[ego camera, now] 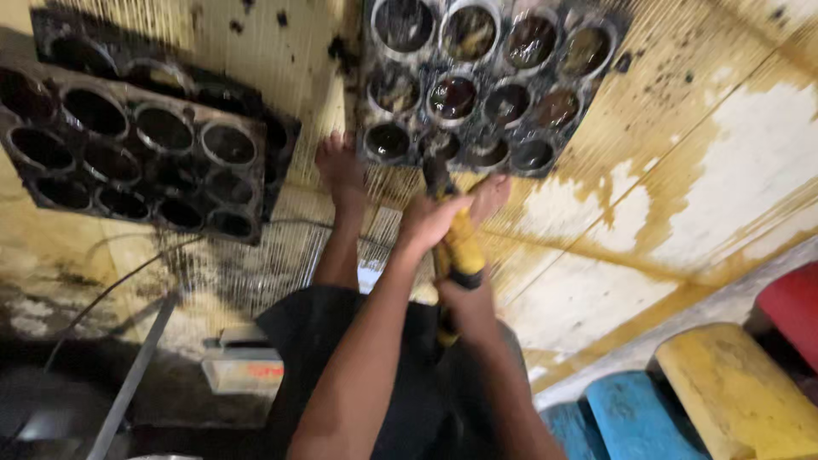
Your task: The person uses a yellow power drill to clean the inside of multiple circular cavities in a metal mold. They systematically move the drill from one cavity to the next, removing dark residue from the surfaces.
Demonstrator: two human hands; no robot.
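Both hands grip a yellow-handled spray gun [457,247] at the centre: the left hand [429,220] is wrapped around its upper part, and the right hand [466,300] is closed around the lower grip. Its dark nozzle points to twelve o'clock, reaching the near edge of a blackened metal tray of round cups [596,94] holding dark brown liquid. At ten o'clock lies a second blackened cup tray [25,166], its contents unclear. Open stained yellow floor [716,170] spreads toward three o'clock. Bare feet [339,166] stand just below the trays.
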